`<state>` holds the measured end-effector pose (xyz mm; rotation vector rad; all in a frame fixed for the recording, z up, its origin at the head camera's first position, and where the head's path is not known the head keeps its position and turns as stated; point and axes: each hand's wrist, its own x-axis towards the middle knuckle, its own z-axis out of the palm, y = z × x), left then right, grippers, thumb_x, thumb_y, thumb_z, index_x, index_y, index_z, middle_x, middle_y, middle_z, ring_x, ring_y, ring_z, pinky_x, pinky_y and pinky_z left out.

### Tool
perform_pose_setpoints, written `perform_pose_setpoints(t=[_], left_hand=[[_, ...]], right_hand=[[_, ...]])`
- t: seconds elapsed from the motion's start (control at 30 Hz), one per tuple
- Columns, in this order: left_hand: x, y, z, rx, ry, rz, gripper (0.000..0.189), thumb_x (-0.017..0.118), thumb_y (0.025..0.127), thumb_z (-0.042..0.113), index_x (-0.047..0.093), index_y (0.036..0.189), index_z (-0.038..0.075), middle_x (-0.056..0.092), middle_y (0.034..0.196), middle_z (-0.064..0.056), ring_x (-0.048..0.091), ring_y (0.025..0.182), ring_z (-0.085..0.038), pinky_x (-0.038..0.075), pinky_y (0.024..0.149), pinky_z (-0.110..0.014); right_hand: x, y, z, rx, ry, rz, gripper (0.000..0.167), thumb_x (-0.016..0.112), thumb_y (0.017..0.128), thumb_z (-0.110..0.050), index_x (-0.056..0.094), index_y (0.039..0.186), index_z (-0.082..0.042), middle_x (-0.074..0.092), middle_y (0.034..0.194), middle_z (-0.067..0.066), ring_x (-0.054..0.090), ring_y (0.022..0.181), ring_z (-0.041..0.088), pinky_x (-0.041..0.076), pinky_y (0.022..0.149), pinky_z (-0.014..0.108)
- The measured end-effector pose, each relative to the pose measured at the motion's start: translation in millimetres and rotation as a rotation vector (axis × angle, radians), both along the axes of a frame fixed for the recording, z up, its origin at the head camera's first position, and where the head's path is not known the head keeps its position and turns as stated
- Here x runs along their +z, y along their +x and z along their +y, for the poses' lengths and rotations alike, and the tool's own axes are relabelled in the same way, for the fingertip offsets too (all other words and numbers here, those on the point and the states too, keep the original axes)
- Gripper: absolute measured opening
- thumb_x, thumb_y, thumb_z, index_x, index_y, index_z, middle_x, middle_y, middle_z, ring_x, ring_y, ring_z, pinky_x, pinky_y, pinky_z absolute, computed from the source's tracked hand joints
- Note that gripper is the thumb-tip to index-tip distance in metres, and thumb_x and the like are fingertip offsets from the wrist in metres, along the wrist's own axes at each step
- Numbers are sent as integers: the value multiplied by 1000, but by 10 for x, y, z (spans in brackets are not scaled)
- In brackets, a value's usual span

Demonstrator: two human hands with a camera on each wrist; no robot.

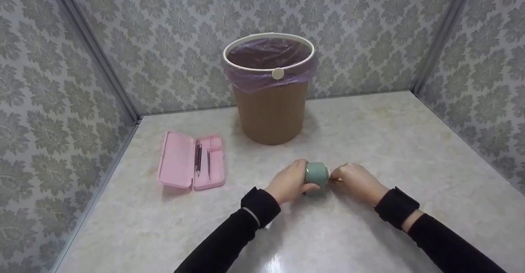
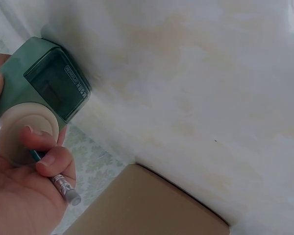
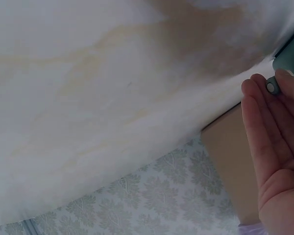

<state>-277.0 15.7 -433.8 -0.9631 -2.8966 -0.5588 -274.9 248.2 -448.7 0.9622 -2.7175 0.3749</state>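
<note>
A green pencil sharpener (image 1: 315, 174) with a dark see-through window and a cream round front lies in my left hand (image 1: 288, 181), low over the table. In the left wrist view a pencil (image 2: 64, 188) meets that cream front. Two fingers of the left hand curl around the pencil, leaving its ferrule and grey eraser end showing. At the sharpener's right end, my right hand (image 1: 356, 181) pinches the small green crank knob (image 3: 271, 87) between thumb and fingers. Its other fingers extend beside the knob in the right wrist view. The pencil's tip is hidden in the sharpener.
Behind the hands stands a brown waste bin (image 1: 270, 115) with a cream rim and a purple liner. To the left lies an opened pink pencil case (image 1: 176, 160) holding several slim pens or pencils (image 1: 199, 158). Patterned panels (image 1: 361, 39) enclose the table's back and sides.
</note>
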Motion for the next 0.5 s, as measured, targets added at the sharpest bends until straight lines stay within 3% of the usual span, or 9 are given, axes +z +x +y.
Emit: perform_pose_setpoints(t=[0.23, 0.5], left_hand=[[13, 2, -1, 7, 9, 15, 63, 70, 95, 45, 50, 136, 0, 66, 119, -10, 69, 107, -23, 59, 92, -36], [6, 17, 5, 23, 8, 10, 61, 71, 94, 46, 52, 132, 2, 66, 114, -8, 69, 104, -22, 59, 89, -36]], right_hand=[[-35, 49, 28, 41, -5, 36, 13, 74, 87, 0, 78, 88, -12, 79, 84, 0, 76, 81, 18, 60, 73, 35], [-42, 112, 31, 44, -5, -14, 12, 72, 90, -1, 76, 87, -12, 78, 84, -1, 75, 83, 18, 60, 74, 34]])
